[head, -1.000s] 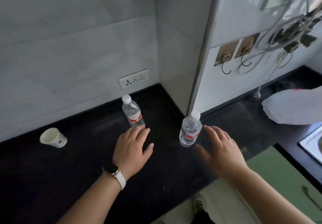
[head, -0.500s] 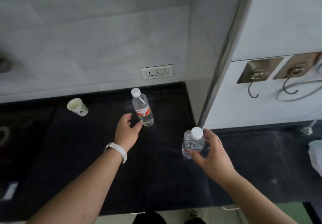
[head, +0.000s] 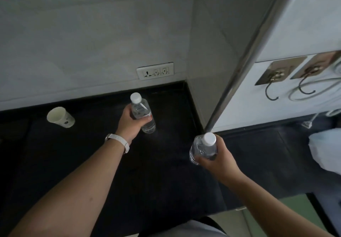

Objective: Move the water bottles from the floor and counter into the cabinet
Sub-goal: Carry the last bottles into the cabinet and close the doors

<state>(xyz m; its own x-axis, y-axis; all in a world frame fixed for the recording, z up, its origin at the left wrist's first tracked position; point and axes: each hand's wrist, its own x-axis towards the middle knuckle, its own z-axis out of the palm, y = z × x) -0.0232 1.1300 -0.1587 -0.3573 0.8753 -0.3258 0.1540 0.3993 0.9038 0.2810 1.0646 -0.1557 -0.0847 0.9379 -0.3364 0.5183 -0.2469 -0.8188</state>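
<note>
Two clear water bottles with white caps are over the black counter. My left hand, with a white watch on the wrist, grips the far bottle around its middle, over its red label. The bottle's base is at the counter. My right hand grips the near bottle just below its cap, at the corner of the wall. No cabinet shows in this view.
A white paper cup lies on its side at the counter's back left. A wall socket sits above the counter. A metal-edged wall corner juts out on the right, with two hooks and a white bag beyond it.
Both hands have closed round their bottles: the left went from touching the far bottle to gripping it, and the right tightened its hold on the near one.
</note>
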